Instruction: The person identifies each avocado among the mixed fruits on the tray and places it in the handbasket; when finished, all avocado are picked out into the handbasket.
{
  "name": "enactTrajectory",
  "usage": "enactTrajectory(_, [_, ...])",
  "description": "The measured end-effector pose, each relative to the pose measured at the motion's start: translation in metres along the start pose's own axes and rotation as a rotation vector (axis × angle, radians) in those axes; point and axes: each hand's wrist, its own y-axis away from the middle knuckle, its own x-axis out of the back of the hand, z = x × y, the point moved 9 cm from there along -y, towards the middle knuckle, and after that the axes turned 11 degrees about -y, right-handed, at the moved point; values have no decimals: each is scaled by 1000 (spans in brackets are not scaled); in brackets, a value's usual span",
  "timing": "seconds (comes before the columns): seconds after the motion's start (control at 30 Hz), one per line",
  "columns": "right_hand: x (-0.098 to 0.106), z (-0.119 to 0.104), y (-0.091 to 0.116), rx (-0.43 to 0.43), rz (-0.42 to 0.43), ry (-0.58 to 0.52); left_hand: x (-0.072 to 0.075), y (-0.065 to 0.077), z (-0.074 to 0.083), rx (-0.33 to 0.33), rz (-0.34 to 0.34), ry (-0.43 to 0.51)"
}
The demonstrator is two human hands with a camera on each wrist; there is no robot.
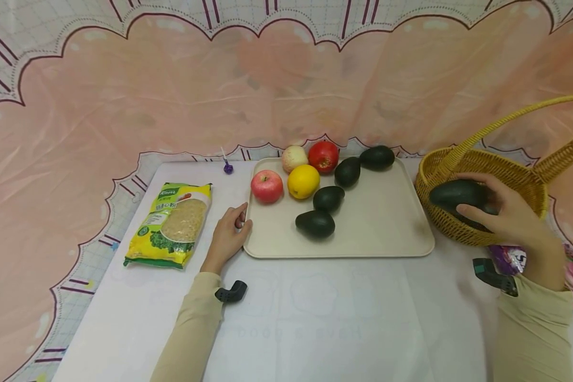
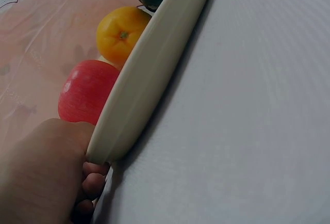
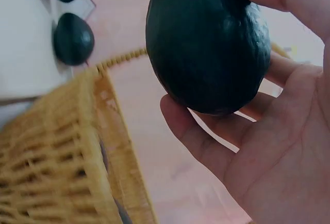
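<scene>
My right hand [image 1: 515, 212] grips a dark green avocado [image 1: 460, 194] above the near left rim of a yellow wicker basket [image 1: 530, 183]. Thumb and fingers wrap the avocado's sides in the right wrist view. At the left end of a cream tray [image 1: 382, 223], my left hand [image 1: 226, 236] holds the rim, with fingers curled under it in the left wrist view. Several other avocados [image 1: 315, 224] lie on the tray. Beside them are a yellow-orange fruit [image 1: 303, 181], a pink-red apple [image 1: 267, 186], a red fruit [image 1: 323, 156] and a pale round fruit [image 1: 294, 159].
A yellow-green Knorr bag [image 1: 169, 225] lies left of the tray. Behind it is a purple lollipop [image 1: 227, 167]. Purple packets [image 1: 508, 258] lie near the right forearm, partly hidden. Dark objects [image 3: 122, 212] show inside the basket, whose tall handle [image 1: 506, 116] arches over it.
</scene>
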Motion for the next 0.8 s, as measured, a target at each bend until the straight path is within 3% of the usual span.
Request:
enactTrajectory(0.3, [25,20,8,-6,87,-119,-1,-1,-1,18,-20,0])
enactTrajectory(0.53, [42,47,15,-164,162,-53,-1,-1,-1,13,-18,2])
enactTrajectory(0.8, [54,77,19,-308,277,-56,-1,-1,0,12,-17,-9])
